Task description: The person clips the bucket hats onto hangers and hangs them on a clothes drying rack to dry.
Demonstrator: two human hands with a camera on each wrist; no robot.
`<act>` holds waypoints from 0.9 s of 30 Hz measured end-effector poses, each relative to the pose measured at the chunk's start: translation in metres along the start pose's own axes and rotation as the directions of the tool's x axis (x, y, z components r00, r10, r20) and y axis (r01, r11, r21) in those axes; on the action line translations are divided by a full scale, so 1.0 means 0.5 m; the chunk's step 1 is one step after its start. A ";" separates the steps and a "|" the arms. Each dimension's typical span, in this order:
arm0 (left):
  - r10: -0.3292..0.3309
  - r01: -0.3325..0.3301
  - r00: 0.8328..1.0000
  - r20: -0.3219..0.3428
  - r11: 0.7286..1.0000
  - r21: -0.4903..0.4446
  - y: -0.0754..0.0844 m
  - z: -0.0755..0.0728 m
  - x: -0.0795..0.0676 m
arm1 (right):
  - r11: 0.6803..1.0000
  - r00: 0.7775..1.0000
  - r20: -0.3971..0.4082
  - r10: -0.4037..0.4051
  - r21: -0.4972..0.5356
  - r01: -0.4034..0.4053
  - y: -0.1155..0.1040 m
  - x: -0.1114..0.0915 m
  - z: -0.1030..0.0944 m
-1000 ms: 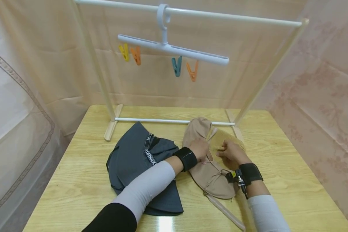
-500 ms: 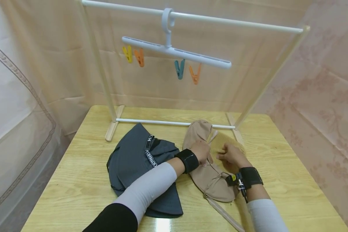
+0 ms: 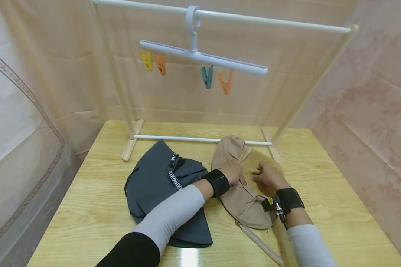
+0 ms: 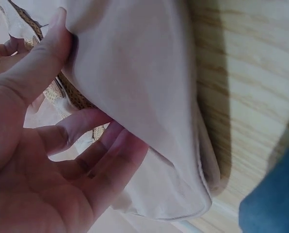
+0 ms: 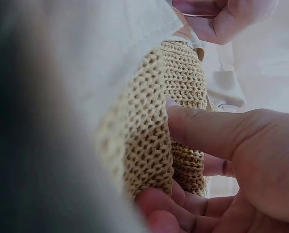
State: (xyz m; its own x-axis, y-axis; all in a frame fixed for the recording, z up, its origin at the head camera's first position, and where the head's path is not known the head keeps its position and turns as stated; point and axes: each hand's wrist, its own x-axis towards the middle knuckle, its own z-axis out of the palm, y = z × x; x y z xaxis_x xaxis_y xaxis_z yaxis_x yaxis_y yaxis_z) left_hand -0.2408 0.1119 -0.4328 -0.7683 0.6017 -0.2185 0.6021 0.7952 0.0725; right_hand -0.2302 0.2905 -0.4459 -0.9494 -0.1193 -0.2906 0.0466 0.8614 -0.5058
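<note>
A sun hat [image 3: 254, 217] lies to the right on the table, with a smooth beige brim and a tan open-knit crown [image 5: 147, 141]. My left hand [image 3: 232, 172] holds the edge of the brim; in the left wrist view its thumb is above the beige cloth [image 4: 130, 73] and its fingers underneath. My right hand [image 3: 270, 178] pinches a fold of the knit crown between thumb and fingers, seen closely in the right wrist view. A thin strap [image 3: 260, 244] trails from the hat toward the front edge. Left of it lies a folded dark grey hat [image 3: 150, 185] with a lettered band, partly under my left forearm.
A rack with a white top bar [image 3: 270, 21] and a lower bar [image 3: 177, 138] stands at the back of the wooden table [image 3: 320, 207]. From it hangs a white hanger [image 3: 234, 63] with yellow, orange and teal clips [image 3: 207, 77]. Curtains surround the table.
</note>
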 end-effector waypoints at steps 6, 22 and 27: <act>-0.020 0.020 1.000 -0.002 0.999 0.032 0.002 -0.002 0.003 | 1.000 1.000 -0.012 0.001 -0.015 -0.001 0.005 -0.001 0.001; -0.048 0.048 0.999 0.002 0.999 -0.001 0.003 0.007 -0.005 | 1.000 1.000 -0.022 0.004 0.008 -0.003 -0.001 -0.009 0.012; -0.050 0.050 0.999 -0.001 0.999 -0.015 0.004 0.003 -0.002 | 1.000 0.999 -0.026 -0.028 -0.013 0.028 0.002 -0.008 0.004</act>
State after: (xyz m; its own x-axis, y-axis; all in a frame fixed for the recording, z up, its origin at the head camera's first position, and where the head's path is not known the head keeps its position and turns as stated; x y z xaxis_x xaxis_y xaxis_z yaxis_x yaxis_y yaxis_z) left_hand -0.2382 0.1128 -0.4340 -0.7980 0.5609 -0.2207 0.5593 0.8255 0.0757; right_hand -0.2257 0.2909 -0.4466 -0.9580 -0.1310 -0.2552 0.0158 0.8642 -0.5028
